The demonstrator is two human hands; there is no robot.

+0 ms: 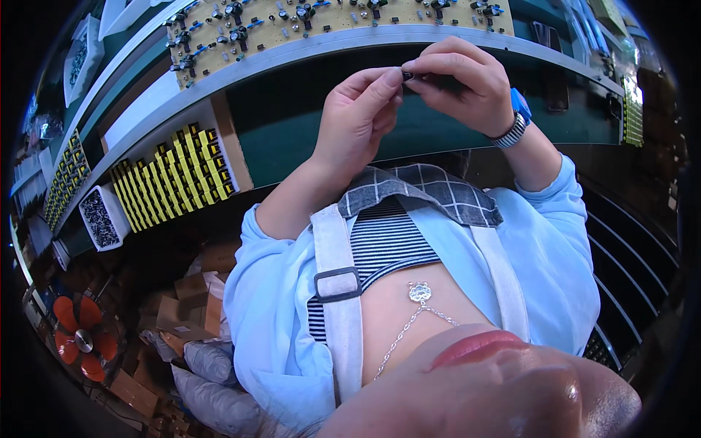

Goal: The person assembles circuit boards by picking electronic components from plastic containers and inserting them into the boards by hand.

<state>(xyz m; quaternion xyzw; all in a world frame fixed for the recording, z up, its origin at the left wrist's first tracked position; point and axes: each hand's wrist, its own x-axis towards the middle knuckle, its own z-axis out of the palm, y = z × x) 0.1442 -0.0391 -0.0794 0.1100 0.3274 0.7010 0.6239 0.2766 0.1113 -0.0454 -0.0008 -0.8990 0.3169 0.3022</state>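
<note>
My left hand and my right hand meet in front of my chest, over the dark green bench. Thumb and forefinger of each hand pinch a small dark part; most of it is covered by the fingertips, so its kind cannot be made out. A striped band with a blue piece circles my right wrist. Just beyond my hands lies a long tan circuit board panel, set with black cylindrical capacitors, blue parts and other small components.
A pale metal rail runs between the panel and me. To the left stand rows of yellow-and-black components and a white bin of small metallic parts. An orange-bladed fan and cardboard boxes are at lower left. A dark flat object lies right.
</note>
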